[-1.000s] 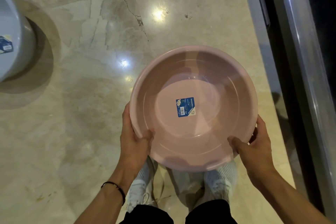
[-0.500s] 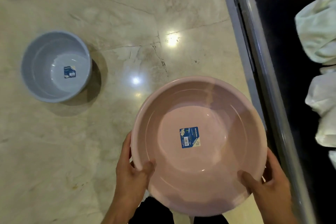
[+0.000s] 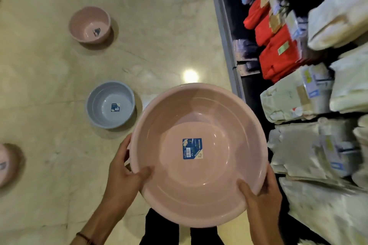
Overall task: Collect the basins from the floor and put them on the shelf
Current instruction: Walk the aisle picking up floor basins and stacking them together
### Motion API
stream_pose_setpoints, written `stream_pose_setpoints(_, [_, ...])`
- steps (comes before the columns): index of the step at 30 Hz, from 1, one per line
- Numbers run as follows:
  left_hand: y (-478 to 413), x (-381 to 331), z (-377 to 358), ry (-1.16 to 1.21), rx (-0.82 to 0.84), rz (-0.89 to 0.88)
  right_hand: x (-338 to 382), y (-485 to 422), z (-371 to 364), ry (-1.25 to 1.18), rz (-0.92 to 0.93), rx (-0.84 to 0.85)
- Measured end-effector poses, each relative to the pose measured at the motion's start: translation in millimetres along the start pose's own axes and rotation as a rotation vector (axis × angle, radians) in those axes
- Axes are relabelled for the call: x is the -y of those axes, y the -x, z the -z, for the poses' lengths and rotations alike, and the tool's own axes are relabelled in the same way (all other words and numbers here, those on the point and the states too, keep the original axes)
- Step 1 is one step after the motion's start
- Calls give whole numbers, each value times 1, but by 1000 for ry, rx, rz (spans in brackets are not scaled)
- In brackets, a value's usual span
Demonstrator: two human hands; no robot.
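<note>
**Large pink basin held over the floor beside the shelf**

Both hands gripped the large pink basin (image 3: 219, 125) by its near rim and held it upright, clear of the marble floor (image 3: 49, 65). Its right side overlapped the front edge of the shelf (image 3: 224, 26). The left hand (image 3: 123, 179) clasped the rim with its thumb hooked inside and its fingers (image 3: 123, 150) wrapped round the outside. The right hand (image 3: 262, 199) held the other side the same way, thumb inside and fingers curled round the outer wall. A blue label (image 3: 192, 148) sat in the middle of the basin's bottom.

Three more basins stood on the floor, well apart from one another. A grey-blue basin (image 3: 103, 113) was just left of the held one, a small pink basin (image 3: 83, 24) lay further off, and another pink basin (image 3: 6, 173) was cut by the left edge of the view. Red packages (image 3: 278, 59) and pale wrapped bundles (image 3: 294, 99) lay on the shelf, blurred.
</note>
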State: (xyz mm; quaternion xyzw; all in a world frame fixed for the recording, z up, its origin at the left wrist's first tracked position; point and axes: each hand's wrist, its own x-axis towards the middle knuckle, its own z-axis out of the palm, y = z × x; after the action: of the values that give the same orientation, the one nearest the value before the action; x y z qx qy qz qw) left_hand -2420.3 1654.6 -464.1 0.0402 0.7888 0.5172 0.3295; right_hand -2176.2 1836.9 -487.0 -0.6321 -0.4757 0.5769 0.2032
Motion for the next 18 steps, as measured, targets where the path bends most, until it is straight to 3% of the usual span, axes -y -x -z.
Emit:
stream_pose_setpoints(8, [100, -154, 45, 89, -74, -79, 151, 90, 31, -12, 173, 115])
stream_pose_setpoints(14, [168, -214, 89, 137, -161, -110, 220, 152, 40, -55, 241, 223])
stream_pose_setpoints(18, [213, -234, 105, 186, -229, -85, 255, 178, 45, -92, 268, 190])
